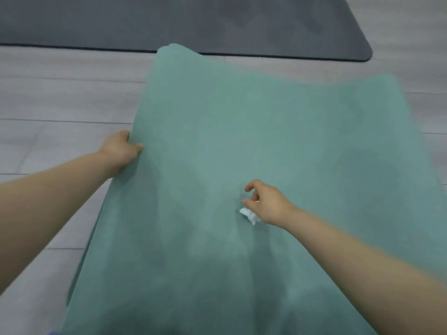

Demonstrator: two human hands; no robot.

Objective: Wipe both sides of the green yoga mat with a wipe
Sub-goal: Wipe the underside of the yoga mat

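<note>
Only the head cam to go on, and it's pretty soft and blurry, so take the fine detail with a grain of salt. The green yoga mat [242, 141] fills most of the frame, running from the bottom edge up toward the far side, and it's cut off at the bottom and at the lower right, so I can't see its full length. Its far end looks raised or curled up off the floor [60, 93], with the far left corner sitting highest, though I can't tell how far off the ground it is. My left hand [121, 151] is gripping the mat's left edge, thumb on top of the surface and the other fingers hidden behind or under the edge. My right hand [266, 204] is out over the middle of the mat with the fingers curled, and a crumpled white wipe [250, 215] pokes out from under the palm side, so it's held there; whether the wipe is actually touching the mat I can't make out. Beyond the green mat there's a dark grey mat [217, 22] lying flat on the pale plank floor, cropped by the top and left of the frame. Both forearms are bare and run off the bottom corners.
</note>
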